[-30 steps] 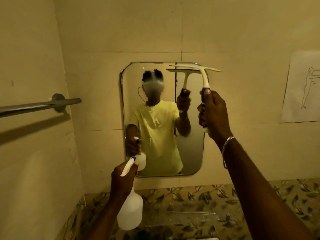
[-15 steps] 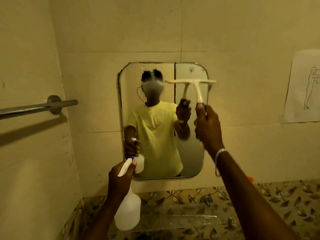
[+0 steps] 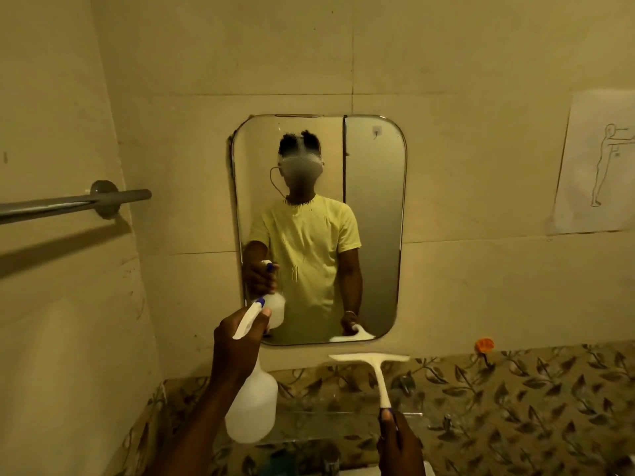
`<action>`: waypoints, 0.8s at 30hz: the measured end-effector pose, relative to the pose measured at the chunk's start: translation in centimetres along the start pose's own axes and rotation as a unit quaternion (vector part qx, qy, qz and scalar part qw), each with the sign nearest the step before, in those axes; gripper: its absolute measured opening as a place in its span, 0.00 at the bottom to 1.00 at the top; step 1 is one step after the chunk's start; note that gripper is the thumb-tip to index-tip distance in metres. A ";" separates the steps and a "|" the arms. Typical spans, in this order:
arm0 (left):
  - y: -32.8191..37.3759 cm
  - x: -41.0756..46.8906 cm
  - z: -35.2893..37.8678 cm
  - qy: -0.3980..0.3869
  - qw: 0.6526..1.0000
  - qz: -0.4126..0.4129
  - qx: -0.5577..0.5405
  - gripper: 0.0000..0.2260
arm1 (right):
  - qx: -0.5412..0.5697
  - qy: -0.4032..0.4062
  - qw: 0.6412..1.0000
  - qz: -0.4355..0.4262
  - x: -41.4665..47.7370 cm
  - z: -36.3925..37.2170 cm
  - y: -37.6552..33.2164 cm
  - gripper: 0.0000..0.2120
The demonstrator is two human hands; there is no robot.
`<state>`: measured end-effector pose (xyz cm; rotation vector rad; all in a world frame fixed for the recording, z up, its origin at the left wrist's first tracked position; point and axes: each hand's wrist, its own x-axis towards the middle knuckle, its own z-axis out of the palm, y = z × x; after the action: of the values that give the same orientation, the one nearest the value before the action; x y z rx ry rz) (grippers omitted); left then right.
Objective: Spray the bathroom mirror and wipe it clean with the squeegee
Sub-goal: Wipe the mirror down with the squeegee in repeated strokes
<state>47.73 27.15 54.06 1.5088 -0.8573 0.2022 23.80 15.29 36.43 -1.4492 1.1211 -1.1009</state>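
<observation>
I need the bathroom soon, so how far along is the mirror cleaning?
The right strip of the mirror looks clear, as if already squeegeed. Drips show on the middle, so the spraying is done there but not the wiping. In hand: the left hand holds the spray bottle aimed at the glass; the right hand holds the squeegee below the mirror. Left: wiping the centre and left.

The translucent white plastic spray bottle [image 3: 252, 403] has a white trigger head with a small blue tip. The T-shaped squeegee [image 3: 376, 369] is white, with a blue part on its handle. The plain wall tiles [image 3: 240, 56] are pale cream-yellow. The lower band of patterned tiles [image 3: 536, 400] shows dark leaves on beige. The metal towel bar [image 3: 75, 202] is grey. The sheet of white paper [image 3: 598, 163] carries a thin line drawing of a figure.
</observation>
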 end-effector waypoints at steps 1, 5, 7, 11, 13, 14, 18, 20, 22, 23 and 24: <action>0.1 0.0 -0.2 0.001 1.000 0.007 0.002 0.06 | 0.009 -0.010 1.000 -0.016 0.0 -0.1 -1.7 0.15; 0.4 0.2 -0.8 0.011 1.000 0.014 -0.005 0.04 | 0.106 -0.087 0.983 -0.125 0.4 0.2 -12.3 0.16; 0.5 0.3 -1.1 0.012 1.000 0.019 -0.005 0.02 | 0.131 -0.086 0.971 -0.180 1.7 0.7 -18.1 0.15; 0.8 0.4 -1.6 0.016 0.999 0.035 -0.024 0.04 | 0.145 -0.078 0.948 -0.271 4.0 2.2 -28.9 0.16; 0.8 0.7 -1.8 0.019 0.998 0.041 -0.034 0.03 | 0.158 -0.071 0.939 -0.295 4.6 3.0 -32.8 0.16; 0.6 0.8 -1.8 0.019 0.998 0.042 -0.038 0.03 | 0.161 -0.068 0.938 -0.300 4.9 3.3 -34.3 0.16; 0.0 1.2 -2.0 0.018 0.999 0.038 -0.021 0.04 | 0.145 -0.063 0.938 -0.308 5.5 4.8 -37.8 0.18; -0.1 1.3 -2.3 0.024 0.999 0.042 -0.020 0.02 | 0.137 -0.050 0.937 -0.317 5.8 5.4 -38.7 0.18; -0.5 1.6 -2.5 0.024 0.998 0.049 -0.014 0.03 | 0.116 -0.022 0.937 -0.329 5.9 5.9 -39.2 0.18; -0.7 1.8 -2.6 0.024 0.998 0.051 -0.010 0.04 | 0.104 -0.006 0.936 -0.335 6.1 6.1 -39.2 0.18; -1.0 2.0 -2.6 0.025 0.998 0.051 -0.008 0.04 | 0.095 0.006 0.936 -0.338 6.3 6.3 -39.1 0.18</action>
<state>50.65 28.68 54.89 1.4402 -0.8948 0.3059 35.37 14.58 74.78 -1.7169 0.4920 -1.6370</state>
